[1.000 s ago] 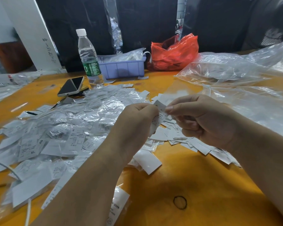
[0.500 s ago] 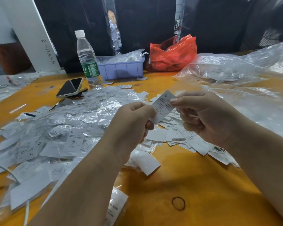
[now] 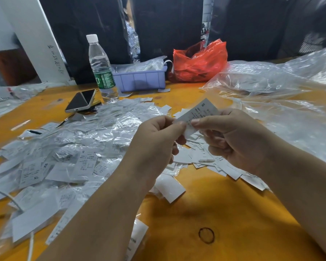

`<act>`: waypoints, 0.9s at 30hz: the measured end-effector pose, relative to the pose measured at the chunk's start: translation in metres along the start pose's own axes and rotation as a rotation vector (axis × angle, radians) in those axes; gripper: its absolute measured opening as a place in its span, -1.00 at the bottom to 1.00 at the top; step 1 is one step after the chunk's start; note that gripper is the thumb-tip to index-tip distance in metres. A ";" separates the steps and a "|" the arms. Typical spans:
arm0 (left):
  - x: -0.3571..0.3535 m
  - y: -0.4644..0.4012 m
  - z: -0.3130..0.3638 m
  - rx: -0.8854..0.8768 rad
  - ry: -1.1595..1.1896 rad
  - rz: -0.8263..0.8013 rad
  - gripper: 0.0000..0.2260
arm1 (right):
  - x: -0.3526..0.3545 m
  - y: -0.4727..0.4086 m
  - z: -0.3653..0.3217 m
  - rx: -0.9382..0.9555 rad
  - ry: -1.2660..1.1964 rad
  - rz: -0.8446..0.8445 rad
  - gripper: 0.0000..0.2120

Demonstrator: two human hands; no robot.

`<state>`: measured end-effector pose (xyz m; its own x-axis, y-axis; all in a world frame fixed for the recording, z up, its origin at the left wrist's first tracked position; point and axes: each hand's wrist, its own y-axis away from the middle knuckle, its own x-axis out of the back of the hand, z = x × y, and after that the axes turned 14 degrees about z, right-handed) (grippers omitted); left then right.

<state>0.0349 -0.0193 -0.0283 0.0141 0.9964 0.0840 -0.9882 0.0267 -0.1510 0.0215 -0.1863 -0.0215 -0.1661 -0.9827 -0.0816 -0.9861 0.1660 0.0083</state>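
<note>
A small white label (image 3: 200, 111), marked with an "S" at its upper end, is held up in the air over the middle of the surface (image 3: 233, 213), tilted toward the far right. Its lower end is pinched from both sides. The left grip (image 3: 154, 142) is closed on it with thumb and forefinger, and the right grip (image 3: 233, 142) is closed on it in the same way, so the fingertips nearly meet. Whether one label or a thin stack is held cannot be told.

Just beneath the hands, a heap of loose labels (image 3: 201, 157) is spread on the surface. Toward the left edge, a far larger heap of labels in clear sleeves (image 3: 77, 147) is piled. Clear bags (image 3: 271, 81) are heaped along the right edge. At the far edge a water bottle (image 3: 102, 72), a phone (image 3: 81, 100), a purple tray (image 3: 139, 80) and a red bag (image 3: 199, 61) are set. A rubber band (image 3: 206, 235) lies near the front edge.

The step in hand is judged to be the checking or sorting of a bare label, with its size mark turned into view. For the next move, one grip would need to be loosened so that the label can be carried by the other and laid on the fitting heap, most likely the loose one below. A light pinch is called for, since thin paper is easily creased or dropped among the wrong sizes.
</note>
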 end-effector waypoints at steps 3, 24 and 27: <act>0.002 -0.002 0.002 0.053 0.055 0.012 -0.90 | 0.003 -0.002 -0.003 0.003 -0.010 0.035 -0.91; 0.002 -0.002 0.002 0.064 0.074 0.023 -0.93 | -0.004 0.005 0.000 -0.037 0.004 -0.020 -0.85; 0.003 -0.002 0.002 0.061 0.087 0.005 -0.92 | -0.004 0.006 0.001 -0.042 0.031 -0.056 -0.83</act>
<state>0.0367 -0.0167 -0.0253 0.0193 0.9998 -0.0025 -0.9957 0.0190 -0.0908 0.0167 -0.1815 -0.0218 -0.1099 -0.9926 -0.0525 -0.9931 0.1075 0.0465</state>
